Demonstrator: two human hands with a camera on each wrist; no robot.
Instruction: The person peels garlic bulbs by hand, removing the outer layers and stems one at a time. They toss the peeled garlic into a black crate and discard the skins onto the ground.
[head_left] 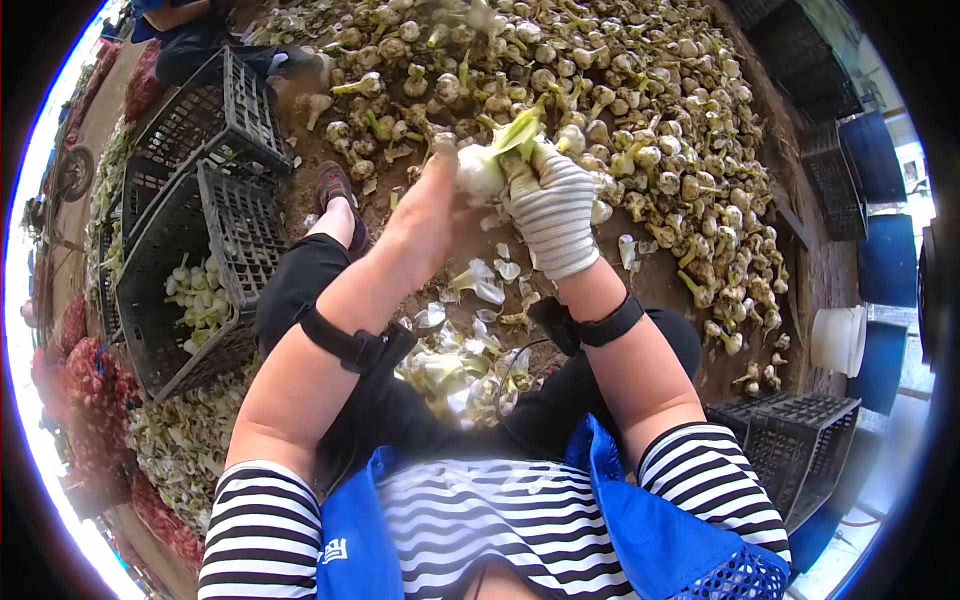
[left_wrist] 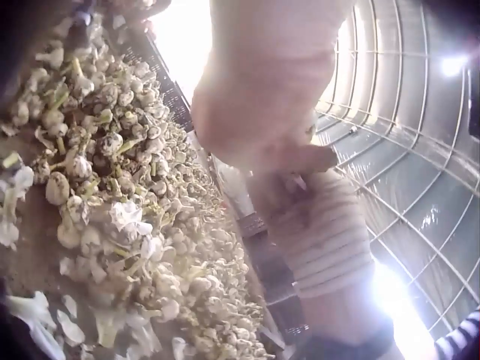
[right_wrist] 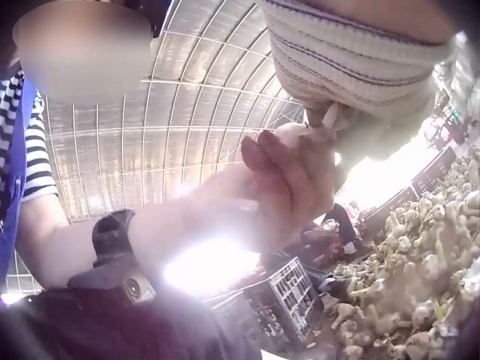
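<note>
A white garlic bulb [head_left: 482, 175] with a green-yellow stalk [head_left: 522, 132] is up in front of the person, between the two hands. The right hand [head_left: 553, 205], in a striped knit glove, grips the stalk end of it. Bare and blurred by motion, the left hand [head_left: 425, 205] is at the bulb's left side. In the right wrist view the left hand's fingers [right_wrist: 281, 161] curl against the pale bulb, under the glove. The left wrist view shows the bare left hand [left_wrist: 262, 112] right above the glove [left_wrist: 322, 232], hiding the bulb.
A large heap of garlic [head_left: 650, 150] spreads ahead and to the right. Peeled skins [head_left: 470, 365] lie between the legs. At left, a black crate [head_left: 240, 230] holds cleaned bulbs [head_left: 198, 295]. Another crate [head_left: 795, 450] and a white bucket [head_left: 838, 340] stand at right. Another person sits at upper left.
</note>
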